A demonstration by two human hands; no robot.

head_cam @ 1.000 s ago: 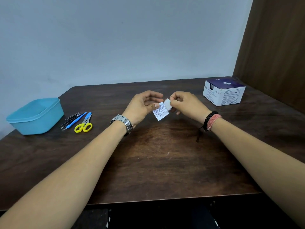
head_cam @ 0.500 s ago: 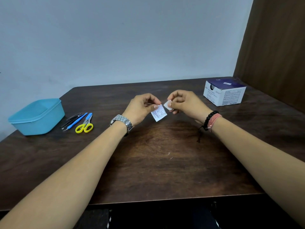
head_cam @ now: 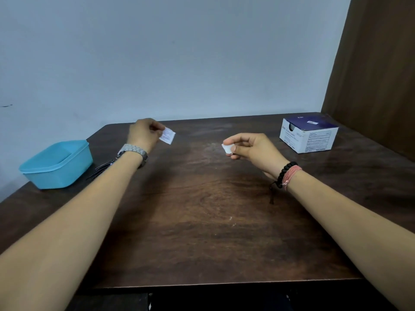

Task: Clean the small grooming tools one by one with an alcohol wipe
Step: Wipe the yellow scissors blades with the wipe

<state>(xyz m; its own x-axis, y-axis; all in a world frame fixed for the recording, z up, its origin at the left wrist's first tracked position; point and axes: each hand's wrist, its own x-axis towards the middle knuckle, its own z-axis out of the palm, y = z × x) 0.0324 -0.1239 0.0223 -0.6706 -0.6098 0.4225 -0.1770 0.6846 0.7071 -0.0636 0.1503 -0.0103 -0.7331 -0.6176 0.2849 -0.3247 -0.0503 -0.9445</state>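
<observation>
My left hand [head_cam: 143, 133] pinches an empty white wipe packet [head_cam: 167, 135] with small print, held above the far left part of the table. My right hand [head_cam: 249, 147] pinches a small folded white alcohol wipe [head_cam: 227, 148] between thumb and fingers, above the table's middle right. The two hands are well apart. The grooming tools [head_cam: 102, 168] lie on the table beside the blue tub; my left forearm hides most of them, and only a few dark metal ends show.
A light blue plastic tub [head_cam: 56, 167] stands at the table's left edge. A white and purple box [head_cam: 308, 135] sits at the back right. The dark wooden table [head_cam: 202, 221] ends near me; a wall stands behind, and a brown panel rises at right.
The hands have parted: my left hand carried the packet left and back, my right hand drew the wipe out and moved right. My left forearm now covers the scissors and tools.
</observation>
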